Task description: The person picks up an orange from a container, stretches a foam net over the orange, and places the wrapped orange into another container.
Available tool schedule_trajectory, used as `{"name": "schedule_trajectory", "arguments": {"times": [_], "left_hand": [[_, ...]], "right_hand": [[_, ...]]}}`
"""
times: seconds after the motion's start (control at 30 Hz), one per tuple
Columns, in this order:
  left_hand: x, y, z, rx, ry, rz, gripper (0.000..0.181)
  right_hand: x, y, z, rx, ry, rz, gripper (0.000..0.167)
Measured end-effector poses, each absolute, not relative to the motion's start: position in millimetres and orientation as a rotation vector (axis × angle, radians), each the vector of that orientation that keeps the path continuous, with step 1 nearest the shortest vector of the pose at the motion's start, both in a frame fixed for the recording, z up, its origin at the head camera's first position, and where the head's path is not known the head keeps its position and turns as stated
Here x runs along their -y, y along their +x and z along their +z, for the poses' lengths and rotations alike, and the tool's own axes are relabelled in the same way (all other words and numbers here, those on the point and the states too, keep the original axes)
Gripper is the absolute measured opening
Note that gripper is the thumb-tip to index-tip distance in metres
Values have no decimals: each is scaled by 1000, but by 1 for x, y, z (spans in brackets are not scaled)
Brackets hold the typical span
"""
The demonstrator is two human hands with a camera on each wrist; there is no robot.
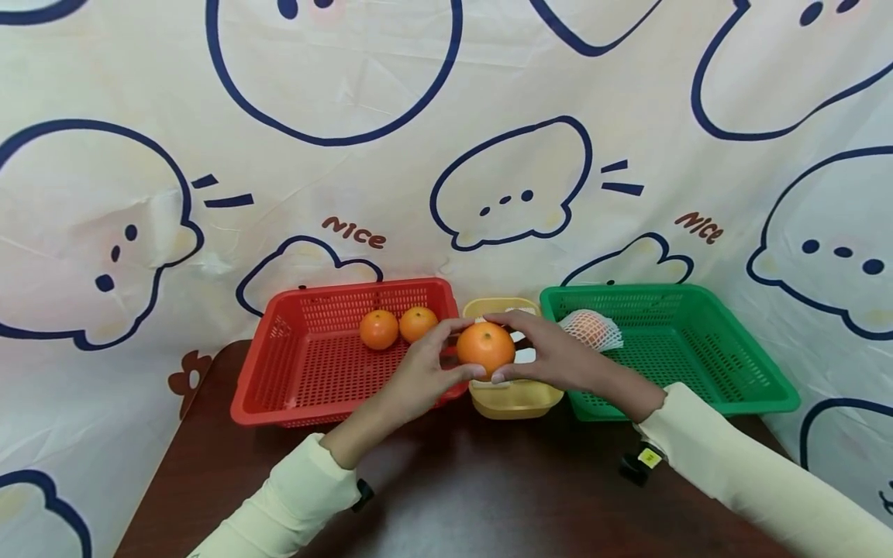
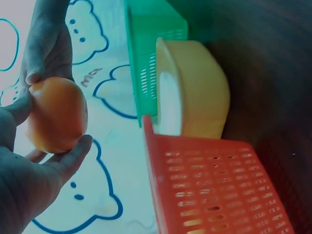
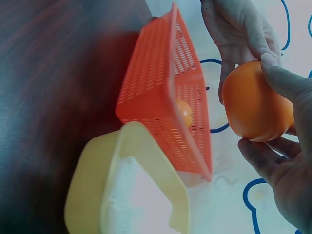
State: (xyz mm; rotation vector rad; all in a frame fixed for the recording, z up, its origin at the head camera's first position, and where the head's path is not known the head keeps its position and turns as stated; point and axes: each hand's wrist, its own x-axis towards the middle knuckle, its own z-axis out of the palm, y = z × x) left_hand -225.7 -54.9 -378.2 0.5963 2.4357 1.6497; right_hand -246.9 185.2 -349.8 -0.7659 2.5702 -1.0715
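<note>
On my feed I had the left hand (image 1: 421, 373) and right hand (image 1: 556, 355) pinching the round orange (image 1: 486, 349) directly between them, neither plainly nearer, no long axis showing, higher than the yellow tub (image 1: 516, 401).

Head view looks forward, down; wrist views, nearer and sideways, share the orange (image 1: 486, 348).

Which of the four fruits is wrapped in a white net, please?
The netted fruit in the green basket. The left fruit and right fruit in the red basket are bare, as is the held fruit between left hand and right hand.
</note>
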Motion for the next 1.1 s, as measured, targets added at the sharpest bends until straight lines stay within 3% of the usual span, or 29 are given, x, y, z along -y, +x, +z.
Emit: {"name": "schedule_trajectory", "arguments": {"times": [0.73, 1.1], "left_hand": [[31, -185, -421, -2470, 810, 1506, 64], [29, -168, -448, -2532, 841, 1406, 71]], "right_hand": [[-212, -204, -397, -2509, -815, -1072, 76], [-214, -185, -426, -2565, -944, -984, 71]]}}
